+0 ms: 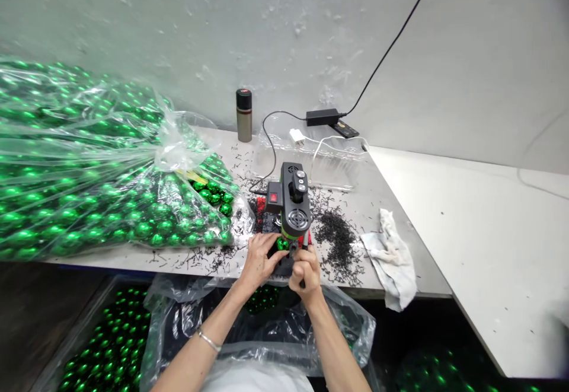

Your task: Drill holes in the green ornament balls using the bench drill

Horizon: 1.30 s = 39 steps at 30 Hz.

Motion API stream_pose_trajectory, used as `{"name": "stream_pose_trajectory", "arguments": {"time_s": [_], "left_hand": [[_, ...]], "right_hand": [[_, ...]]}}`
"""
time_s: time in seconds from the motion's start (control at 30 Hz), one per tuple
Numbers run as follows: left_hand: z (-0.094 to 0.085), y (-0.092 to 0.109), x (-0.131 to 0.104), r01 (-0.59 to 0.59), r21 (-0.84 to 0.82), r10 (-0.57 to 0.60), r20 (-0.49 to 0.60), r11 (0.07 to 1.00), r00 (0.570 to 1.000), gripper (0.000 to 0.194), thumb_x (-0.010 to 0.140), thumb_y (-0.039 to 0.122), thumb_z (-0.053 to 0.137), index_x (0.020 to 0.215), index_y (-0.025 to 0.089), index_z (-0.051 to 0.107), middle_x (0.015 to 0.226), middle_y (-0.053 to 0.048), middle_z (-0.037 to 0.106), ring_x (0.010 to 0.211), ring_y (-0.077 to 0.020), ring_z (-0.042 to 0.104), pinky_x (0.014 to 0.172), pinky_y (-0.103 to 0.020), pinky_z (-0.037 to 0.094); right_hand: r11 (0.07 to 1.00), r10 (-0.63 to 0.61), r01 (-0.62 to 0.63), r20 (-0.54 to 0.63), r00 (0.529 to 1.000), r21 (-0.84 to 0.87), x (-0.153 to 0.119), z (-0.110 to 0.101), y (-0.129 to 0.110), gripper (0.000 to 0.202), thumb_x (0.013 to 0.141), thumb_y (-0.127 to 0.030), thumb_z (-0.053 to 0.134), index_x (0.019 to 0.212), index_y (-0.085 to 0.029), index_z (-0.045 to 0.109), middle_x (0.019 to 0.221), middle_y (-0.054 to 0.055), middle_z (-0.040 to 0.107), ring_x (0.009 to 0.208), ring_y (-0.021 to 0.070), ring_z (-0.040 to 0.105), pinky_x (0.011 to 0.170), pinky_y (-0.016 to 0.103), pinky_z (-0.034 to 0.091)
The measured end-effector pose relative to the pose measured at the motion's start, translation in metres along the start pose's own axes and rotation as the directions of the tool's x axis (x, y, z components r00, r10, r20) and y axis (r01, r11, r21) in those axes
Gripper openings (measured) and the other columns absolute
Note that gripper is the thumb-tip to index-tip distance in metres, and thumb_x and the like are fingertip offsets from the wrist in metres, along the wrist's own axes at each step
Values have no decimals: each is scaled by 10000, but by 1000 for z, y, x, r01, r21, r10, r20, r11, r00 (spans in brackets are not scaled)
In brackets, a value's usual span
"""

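My left hand (260, 260) pinches a shiny green ball (282, 243) between thumb and fingers, under the head of a small black bench machine (296, 205) with a red switch. Just right of the ball, my right hand (306, 270) is curled around a slim black-handled tool (305, 241); its kind is mostly hidden by the fingers. Beneath the machine the dark base (283, 266) shows between my hands. A heap of small black pieces (336, 235) lies to the right of the machine, with more scattered at its left.
A large clear bag of green balls (89, 190) fills the left side. Behind stand a bottle (244, 116), a clear plastic tray (338, 169) and a power adapter (322, 117) with cables. A stained cloth (393, 258) hangs over the front edge. Below, an open plastic bag (191, 321) lies before me.
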<state>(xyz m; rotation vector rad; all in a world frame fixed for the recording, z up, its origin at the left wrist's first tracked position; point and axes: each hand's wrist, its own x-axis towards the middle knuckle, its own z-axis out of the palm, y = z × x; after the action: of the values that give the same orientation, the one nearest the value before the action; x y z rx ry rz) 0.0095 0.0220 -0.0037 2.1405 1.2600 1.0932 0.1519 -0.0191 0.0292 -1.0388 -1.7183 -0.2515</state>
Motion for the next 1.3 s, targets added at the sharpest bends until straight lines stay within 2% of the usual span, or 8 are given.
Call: {"name": "stream_pose_trajectory", "arguments": {"time_s": [0.17,0.37,0.57,0.73,0.9,1.17,1.23,1.3], "left_hand": [[0,4,6,61,-56,-60,8,997,998,302,883,340,699,1158,215,701,1138,-108,735,1064,-289,647,1016,-519,456],[-15,17,-11,133,-157,-134,3,979,991,334,912,356,634,1230,272,692,1184,-101,718,1118,-351,645,1014,-527,493],[-43,11,-50,32,-3,-32,29,999,999,670,827,542,703,1443,349,524,1439,-104,571,1255,-388,571,1044,-496,490],[-85,-23,15,144,355,-76,-200,924,977,331,971,327,507,1233,187,652,1263,-171,652,1149,-341,595,958,-507,473],[-104,-52,70,209,536,-219,-45,818,975,146,905,230,579,947,159,700,927,-174,697,971,-341,620,877,-438,446],[-96,-48,76,240,345,-257,4,908,966,288,867,320,648,1126,207,703,967,-116,745,891,-276,668,851,-382,450],[-99,-41,70,339,47,-338,-22,940,941,393,880,416,623,1205,202,677,1043,-106,749,887,-255,681,829,-371,478],[-100,-32,60,413,-359,-447,-12,837,895,508,854,530,627,1223,183,659,1076,-100,747,892,-238,700,812,-353,505]], "right_hand": [[997,0,11,-135,991,78,31,-17,-16,280,974,-157,353,712,-224,428,692,-10,513,614,122,496,598,281,443],[939,292,-267,-88,952,217,88,-43,-44,312,966,-129,438,665,-211,434,635,-30,471,606,109,505,569,254,371],[949,258,-222,-147,955,224,79,-37,-45,324,961,-104,434,654,-207,430,645,-24,493,601,105,495,573,257,368],[950,251,-205,-187,950,236,66,-30,-43,323,945,-98,445,642,-209,441,649,-12,508,607,124,514,564,274,375],[956,241,-200,-184,953,214,68,-31,-44,322,934,-82,447,638,-209,440,661,-14,510,603,119,509,562,273,373],[960,228,-191,-177,957,204,68,-30,-45,320,933,-78,432,644,-214,426,652,-20,490,595,116,501,558,268,376],[963,212,-175,-175,961,205,69,-30,-45,316,932,-70,428,651,-215,422,648,-22,487,600,116,505,560,266,383],[964,210,-172,-180,961,204,68,-29,-45,316,930,-63,426,653,-216,423,644,-21,486,611,117,510,564,266,388]]}}
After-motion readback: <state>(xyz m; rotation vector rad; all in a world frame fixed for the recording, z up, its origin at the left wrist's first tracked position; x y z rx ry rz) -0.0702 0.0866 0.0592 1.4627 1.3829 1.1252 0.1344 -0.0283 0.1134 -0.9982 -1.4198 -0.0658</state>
